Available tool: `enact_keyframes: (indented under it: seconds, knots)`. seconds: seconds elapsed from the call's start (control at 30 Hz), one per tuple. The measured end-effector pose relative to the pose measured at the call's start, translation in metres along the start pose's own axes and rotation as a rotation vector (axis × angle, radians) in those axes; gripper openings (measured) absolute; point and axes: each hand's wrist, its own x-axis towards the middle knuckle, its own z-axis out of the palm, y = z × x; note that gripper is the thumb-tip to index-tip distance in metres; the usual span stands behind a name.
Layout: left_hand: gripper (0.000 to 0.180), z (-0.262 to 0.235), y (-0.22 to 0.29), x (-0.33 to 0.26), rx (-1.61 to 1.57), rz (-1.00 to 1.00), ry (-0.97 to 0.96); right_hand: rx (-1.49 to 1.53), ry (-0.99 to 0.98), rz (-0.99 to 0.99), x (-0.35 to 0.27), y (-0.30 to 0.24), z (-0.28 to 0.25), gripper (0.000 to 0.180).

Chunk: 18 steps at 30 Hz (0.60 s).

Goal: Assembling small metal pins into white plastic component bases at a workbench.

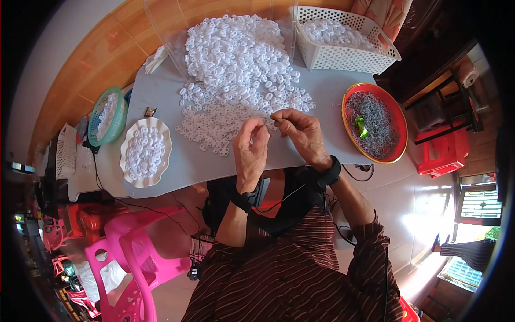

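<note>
Bending inward close together above the grey worktop [332, 121], the left hand [251, 151] and right hand [301, 135] have fingertips drawn narrow; whether they grip anything, I cannot tell. Small white pieces [233, 56] lie heaped beyond them; a red basin [397, 115] holds grey bits [373, 110] rightward.

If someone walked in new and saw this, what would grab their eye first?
Likely the big heap of small white pieces piled toward the back of the gray table, beyond the two hands. Next, the red tray of gray bits at the table's right side, with a bright green packet on them, and the pink chair at lower left.
</note>
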Motion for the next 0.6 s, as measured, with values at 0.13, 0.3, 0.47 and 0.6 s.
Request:
enact_keyframes:
  seconds: [0.13, 0.3, 0.47, 0.6]
  knots:
    - [0.008, 0.005, 0.006, -0.002, -0.021, -0.02, -0.014, -0.164, -0.018, -0.068, 0.0, -0.004, 0.004, 0.014]
    - [0.023, -0.003, 0.02, -0.005, -0.444, -0.341, -0.027, -0.227, -0.013, -0.08, -0.001, -0.015, 0.007, 0.014]
    - [0.028, -0.004, 0.028, -0.006, -0.557, -0.507, -0.1, -0.166, 0.007, -0.093, -0.002, -0.014, 0.013, 0.011]
    - [0.018, 0.001, 0.021, -0.007, -0.477, -0.282, -0.01, -0.105, -0.025, -0.029, -0.004, -0.016, 0.02, 0.015]
